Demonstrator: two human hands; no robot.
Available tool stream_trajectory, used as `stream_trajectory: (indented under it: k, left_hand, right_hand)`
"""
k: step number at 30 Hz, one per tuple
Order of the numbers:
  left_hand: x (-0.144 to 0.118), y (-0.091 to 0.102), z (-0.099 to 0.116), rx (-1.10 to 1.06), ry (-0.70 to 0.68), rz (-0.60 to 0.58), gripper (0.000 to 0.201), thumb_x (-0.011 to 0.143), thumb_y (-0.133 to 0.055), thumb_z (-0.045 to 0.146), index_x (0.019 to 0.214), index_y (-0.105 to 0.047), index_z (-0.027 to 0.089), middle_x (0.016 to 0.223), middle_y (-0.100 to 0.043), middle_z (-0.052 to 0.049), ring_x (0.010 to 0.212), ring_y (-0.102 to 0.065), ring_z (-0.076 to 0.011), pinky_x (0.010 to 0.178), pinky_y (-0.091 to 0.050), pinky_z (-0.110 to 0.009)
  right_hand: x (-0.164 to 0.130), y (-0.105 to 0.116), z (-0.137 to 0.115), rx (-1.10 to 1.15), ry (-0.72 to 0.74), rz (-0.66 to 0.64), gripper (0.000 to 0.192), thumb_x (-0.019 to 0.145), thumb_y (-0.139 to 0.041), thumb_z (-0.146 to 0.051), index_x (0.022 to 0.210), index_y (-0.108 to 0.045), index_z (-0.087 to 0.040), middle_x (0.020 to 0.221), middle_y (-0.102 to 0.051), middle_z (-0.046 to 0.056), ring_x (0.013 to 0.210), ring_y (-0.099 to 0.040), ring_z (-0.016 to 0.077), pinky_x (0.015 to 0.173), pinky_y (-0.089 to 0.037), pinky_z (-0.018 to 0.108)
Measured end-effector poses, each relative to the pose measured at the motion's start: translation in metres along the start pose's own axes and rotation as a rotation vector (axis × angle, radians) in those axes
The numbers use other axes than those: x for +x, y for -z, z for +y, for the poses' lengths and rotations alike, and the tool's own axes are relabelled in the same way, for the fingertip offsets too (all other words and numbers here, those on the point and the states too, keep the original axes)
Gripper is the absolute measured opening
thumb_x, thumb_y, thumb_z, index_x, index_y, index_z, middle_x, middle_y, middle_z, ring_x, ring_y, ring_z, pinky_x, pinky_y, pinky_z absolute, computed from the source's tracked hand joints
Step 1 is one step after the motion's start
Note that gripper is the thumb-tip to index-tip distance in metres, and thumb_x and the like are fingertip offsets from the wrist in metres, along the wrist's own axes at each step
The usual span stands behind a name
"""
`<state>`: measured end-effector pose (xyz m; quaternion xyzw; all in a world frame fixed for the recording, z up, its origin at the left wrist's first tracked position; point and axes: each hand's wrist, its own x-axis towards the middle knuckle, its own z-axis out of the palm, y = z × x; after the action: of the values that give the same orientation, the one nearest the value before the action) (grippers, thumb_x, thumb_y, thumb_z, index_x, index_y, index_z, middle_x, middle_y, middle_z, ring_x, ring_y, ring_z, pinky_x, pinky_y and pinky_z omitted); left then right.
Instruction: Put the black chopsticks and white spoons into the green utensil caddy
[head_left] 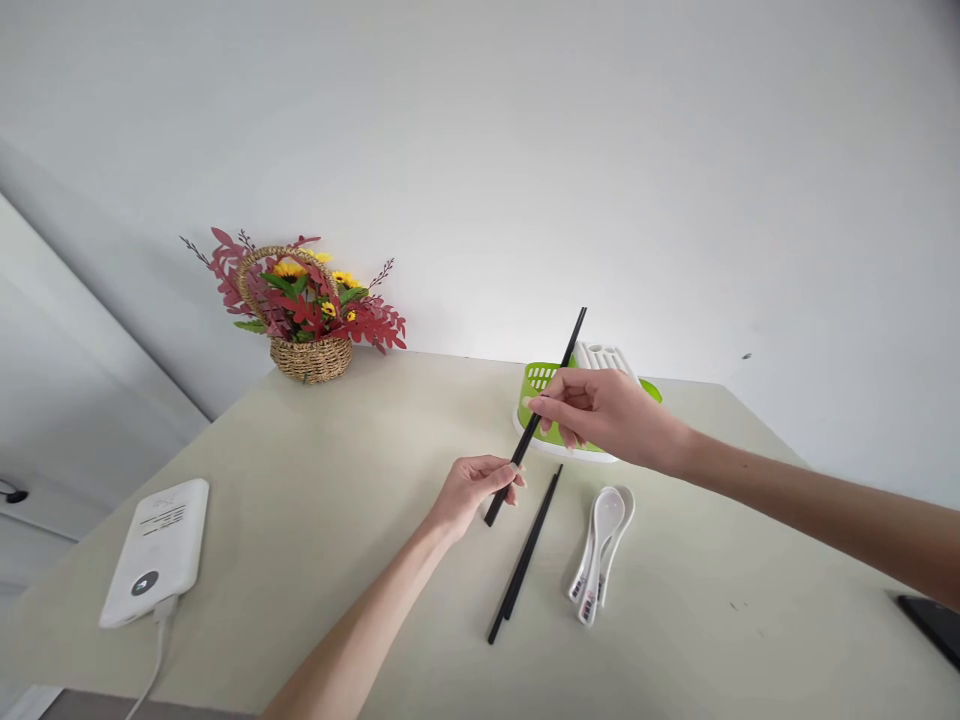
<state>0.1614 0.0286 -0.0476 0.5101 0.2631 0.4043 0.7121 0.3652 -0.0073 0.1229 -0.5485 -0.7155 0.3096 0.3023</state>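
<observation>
Both hands hold one black chopstick [568, 350] that tilts up to the right above the table. My left hand [472, 490] pinches its lower end. My right hand [600, 410] grips it near the middle. Two more black chopsticks [525, 555] lie side by side on the pale table [300, 500], just below my left hand. To their right lie white ceramic spoons [600, 550], stacked together. Behind my right hand stands a green slotted holder [536, 380] on a white tray [600, 355], partly hidden by the hand.
A wicker basket of red leaves and yellow flowers [307, 310] stands at the table's far left against the white wall. A white power bank with a cable [157, 550] lies near the left edge. A dark phone [934, 625] lies at the right edge.
</observation>
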Motion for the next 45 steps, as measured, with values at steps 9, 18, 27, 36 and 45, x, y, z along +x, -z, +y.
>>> stream_trajectory:
  k: [9, 18, 27, 36, 45]
  left_hand:
    - [0.002, 0.001, -0.005, -0.003, 0.014, 0.023, 0.052, 0.074, -0.089, 0.061, 0.083, -0.080, 0.011, 0.083, -0.076, -0.011, 0.070, -0.067, -0.0176, 0.075, -0.053, -0.033]
    - [0.006, 0.009, -0.016, -0.021, 0.003, 0.143, 0.056, 0.089, -0.070, 0.069, 0.096, -0.077, 0.013, 0.107, -0.074, -0.014, 0.081, -0.066, -0.0171, 0.065, -0.050, -0.026]
    - [0.005, 0.005, -0.012, -0.032, 0.018, 0.113, 0.054, 0.089, -0.071, 0.067, 0.090, -0.070, 0.014, 0.093, -0.063, -0.007, 0.072, -0.056, -0.0122, 0.056, -0.043, -0.024]
    - [0.006, 0.001, -0.009, 0.055, 0.052, 0.032, 0.056, 0.090, -0.068, 0.069, 0.088, -0.068, 0.013, 0.086, -0.061, -0.004, 0.065, -0.053, -0.0106, 0.057, -0.043, -0.026]
    - [0.009, -0.002, -0.007, 0.076, 0.094, -0.034, 0.053, 0.090, -0.070, 0.067, 0.082, -0.064, 0.015, 0.081, -0.058, -0.002, 0.062, -0.051, -0.0100, 0.060, -0.042, -0.027]
  right_hand:
    - [0.010, 0.056, -0.026, -0.001, 0.066, 0.152, 0.052, 0.083, -0.074, -0.073, 0.077, -0.069, -0.021, 0.072, -0.072, 0.003, 0.057, -0.060, 0.0128, 0.052, -0.046, 0.027]
    - [0.013, 0.107, -0.043, -0.048, 0.045, 0.504, 0.037, 0.089, -0.080, -0.054, 0.071, -0.071, -0.023, 0.066, -0.068, 0.004, 0.056, -0.058, 0.0144, 0.059, -0.049, 0.033]
    - [0.050, 0.113, 0.001, -0.160, 0.051, 0.533, 0.034, 0.089, -0.076, -0.054, 0.077, -0.071, -0.023, 0.082, -0.078, 0.006, 0.058, -0.063, 0.0161, 0.057, -0.051, 0.034]
    - [0.084, 0.092, 0.034, -0.327, -0.047, 0.326, 0.034, 0.090, -0.070, -0.056, 0.079, -0.075, -0.024, 0.085, -0.082, 0.002, 0.059, -0.069, 0.0150, 0.051, -0.049, 0.027]
    - [0.108, 0.084, 0.058, -0.313, -0.115, 0.262, 0.032, 0.089, -0.072, -0.055, 0.080, -0.076, -0.025, 0.087, -0.083, 0.001, 0.060, -0.071, 0.0157, 0.059, -0.058, 0.030]
